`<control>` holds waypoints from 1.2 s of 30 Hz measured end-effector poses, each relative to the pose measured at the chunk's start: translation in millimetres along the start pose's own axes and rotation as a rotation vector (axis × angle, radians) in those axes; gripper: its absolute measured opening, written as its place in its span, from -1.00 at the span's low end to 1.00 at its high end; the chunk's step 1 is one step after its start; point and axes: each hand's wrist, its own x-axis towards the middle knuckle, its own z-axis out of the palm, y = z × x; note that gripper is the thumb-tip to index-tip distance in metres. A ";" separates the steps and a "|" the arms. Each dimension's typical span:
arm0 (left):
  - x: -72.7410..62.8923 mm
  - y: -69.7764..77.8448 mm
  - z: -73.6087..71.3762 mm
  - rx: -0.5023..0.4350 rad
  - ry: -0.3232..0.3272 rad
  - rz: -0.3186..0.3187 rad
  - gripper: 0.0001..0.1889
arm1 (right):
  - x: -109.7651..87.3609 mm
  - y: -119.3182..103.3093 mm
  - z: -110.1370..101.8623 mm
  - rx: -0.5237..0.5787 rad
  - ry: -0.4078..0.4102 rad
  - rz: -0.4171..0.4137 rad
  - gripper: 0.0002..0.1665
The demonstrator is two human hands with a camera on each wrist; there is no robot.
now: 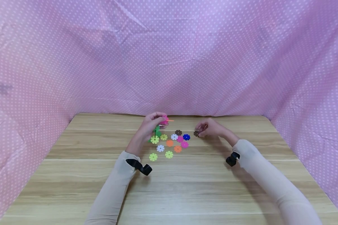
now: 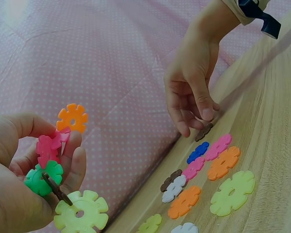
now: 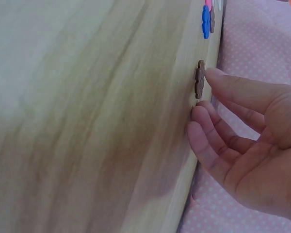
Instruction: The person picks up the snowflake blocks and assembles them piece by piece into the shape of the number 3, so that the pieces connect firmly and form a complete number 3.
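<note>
My left hand holds a chain of linked plastic snowflake discs above the table, pinching it at the pink discs. An orange disc sticks out at one end. Below the pink ones come a green disc, a brown disc seen edge-on and a light yellow disc. On the right, my right hand is low at the table with fingers loosely bent. Its thumb and fingertips are right at the rim of a flat brown disc, which lies on the wood.
Between the hands, loose discs lie scattered on the wooden table: a blue disc, another brown disc, a white disc, an orange disc, and several pink and yellow ones. A pink dotted cloth hangs behind the table.
</note>
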 end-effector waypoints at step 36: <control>1.5 -1.0 0.7 -0.002 0.037 -0.031 -0.71 | 14.6 -60.7 15.6 0.414 0.172 0.084 -0.68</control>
